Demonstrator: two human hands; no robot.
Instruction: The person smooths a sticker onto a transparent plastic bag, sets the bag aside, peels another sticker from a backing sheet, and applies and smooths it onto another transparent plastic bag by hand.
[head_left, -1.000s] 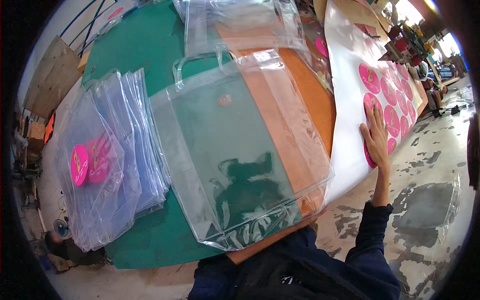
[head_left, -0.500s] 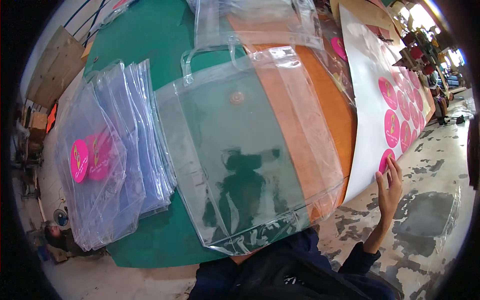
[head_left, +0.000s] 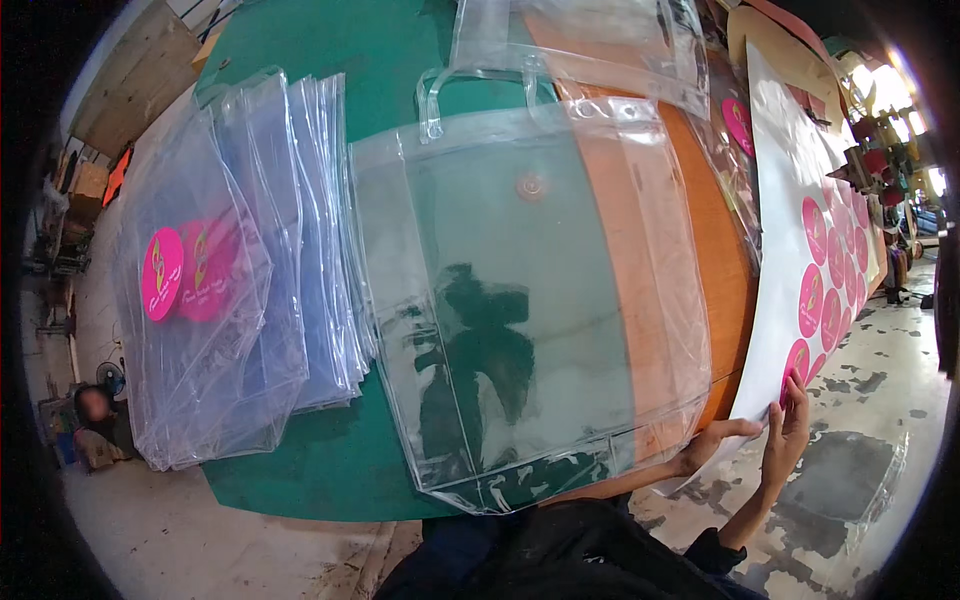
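A white sheet of round pink stickers (head_left: pixel 765 330) hangs over the right side of the table. At its near edge, the thumb and fingertips of my right hand (head_left: pixel 783 440) pinch at the lowest pink sticker (head_left: pixel 795 365). Reaching across my front, my left hand (head_left: pixel 712 443) has its bunched fingers on the sheet's edge beside the right thumb; its grip is partly hidden. A clear plastic bag (head_left: pixel 545 290) with looped handles and a round snap button lies flat before me.
To the left lies a stack of clear bags (head_left: pixel 330 250), with a pink sticker (head_left: pixel 163 273) on the top one. Another clear bag (head_left: pixel 590 40) rests at the far side. The table has a green cover (head_left: pixel 280 495) and an orange-brown strip (head_left: pixel 722 290). A person (head_left: pixel 100 430) is at the far left.
My left hand has come into view and reached right to the sheet's edge. My right hand stays at the lowest sticker. The view has shifted, so the table things sit differently in it.
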